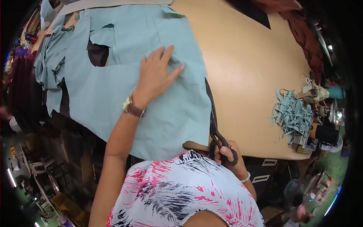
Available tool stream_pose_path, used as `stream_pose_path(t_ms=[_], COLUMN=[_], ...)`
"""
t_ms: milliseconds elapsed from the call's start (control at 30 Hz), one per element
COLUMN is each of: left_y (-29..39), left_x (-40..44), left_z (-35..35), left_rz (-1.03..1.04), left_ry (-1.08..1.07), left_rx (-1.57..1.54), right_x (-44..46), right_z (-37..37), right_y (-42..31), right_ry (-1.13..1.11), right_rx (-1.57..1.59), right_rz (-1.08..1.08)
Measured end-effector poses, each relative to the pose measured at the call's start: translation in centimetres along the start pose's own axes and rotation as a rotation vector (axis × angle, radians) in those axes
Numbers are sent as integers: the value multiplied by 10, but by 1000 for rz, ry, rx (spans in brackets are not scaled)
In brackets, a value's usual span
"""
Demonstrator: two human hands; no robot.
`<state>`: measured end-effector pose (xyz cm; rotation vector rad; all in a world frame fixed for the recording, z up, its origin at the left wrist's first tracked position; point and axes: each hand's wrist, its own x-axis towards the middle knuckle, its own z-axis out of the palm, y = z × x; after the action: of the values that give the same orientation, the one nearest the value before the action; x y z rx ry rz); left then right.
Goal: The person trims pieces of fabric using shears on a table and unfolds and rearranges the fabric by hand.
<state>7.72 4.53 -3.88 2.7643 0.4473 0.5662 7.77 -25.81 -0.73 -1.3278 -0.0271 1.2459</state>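
A large light blue-green cloth (102, 89) lies over the table, with a cut opening toward its upper left. My left hand (155, 75) rests flat on the cloth, its fingers spread and a watch on the wrist. Black scissors (214, 125) are in my right hand (228, 153) at the table's front edge, their handles wrapped by my fingers. The blades point away from me along the cloth's right edge and look close together.
A heap of thin blue-green scraps (293, 115) lies at the right end of the wooden table (249, 75). Behind it stands a teal container (335, 92). Reddish-brown cloth (308, 45) hangs along the far right edge. A grey board (113, 3) lies at the top.
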Motion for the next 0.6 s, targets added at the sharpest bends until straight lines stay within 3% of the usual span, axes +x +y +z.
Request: stream_pose_path(t_ms=[133,333,433,600], left_y=[9,-4,-7,-12], left_x=[-25,-8,-8,-30], left_z=[-2,-3,-4,-12], left_rz=[-43,-184,-119,-188], left_ry=[144,105,202,18], left_rx=[-49,-241,-217,-45], right_x=[0,0,-1,-1], right_z=[-1,2,3,2], right_y=[2,-1,-1,-4], right_ry=[7,10,6,6], right_rx=[4,-7,-14,-87], right_rz=[18,11,7,33])
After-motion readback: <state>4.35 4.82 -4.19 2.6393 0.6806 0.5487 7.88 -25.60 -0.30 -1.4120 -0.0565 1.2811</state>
